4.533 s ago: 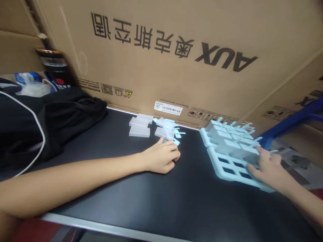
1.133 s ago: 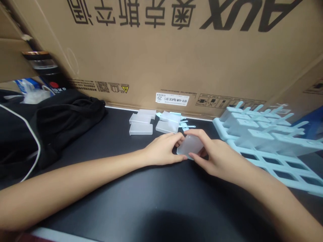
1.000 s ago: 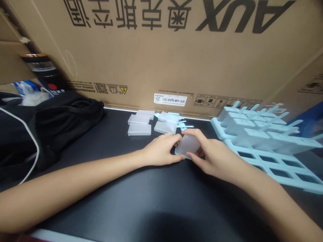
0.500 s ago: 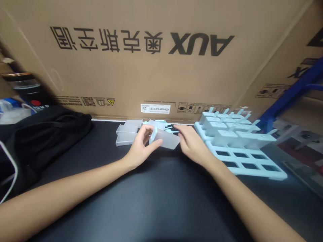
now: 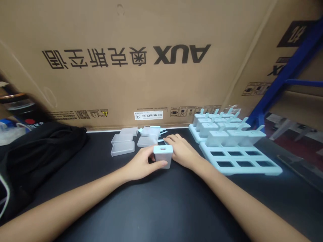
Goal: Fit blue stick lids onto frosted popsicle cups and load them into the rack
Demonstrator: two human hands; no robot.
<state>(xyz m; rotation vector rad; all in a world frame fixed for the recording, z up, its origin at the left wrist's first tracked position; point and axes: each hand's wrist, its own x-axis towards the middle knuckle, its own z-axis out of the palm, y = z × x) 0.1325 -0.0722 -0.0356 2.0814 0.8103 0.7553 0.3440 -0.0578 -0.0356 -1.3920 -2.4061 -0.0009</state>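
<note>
In the head view, my left hand [image 5: 146, 162] is closed around a frosted ice pop mold [image 5: 164, 161]. The mold stands upright, and its light-blue cap [image 5: 163, 149] with a slot in the middle faces up. Behind it, my right hand [image 5: 182, 149] has its fingers bunched at the end of a light-blue ice pop stick [image 5: 160, 140]; its thumb is hidden. More sticks [image 5: 163, 131] lie just beyond the fingertips. Loose clear molds [image 5: 123, 148] rest on their sides to the left of the sticks.
On the right, a light-blue rack [image 5: 239, 159] has capped molds with sticks [image 5: 218, 136] in its rear rows and bare slots in front. A large cardboard box [image 5: 126, 87] forms the back wall. Black cloth [image 5: 50, 151] and a dark bottle [image 5: 24, 109] are at left.
My left hand has turned the mold from tilted sideways to upright, cap on top, and lowered it. My right hand stays by the sticks. The camera view has shifted.
</note>
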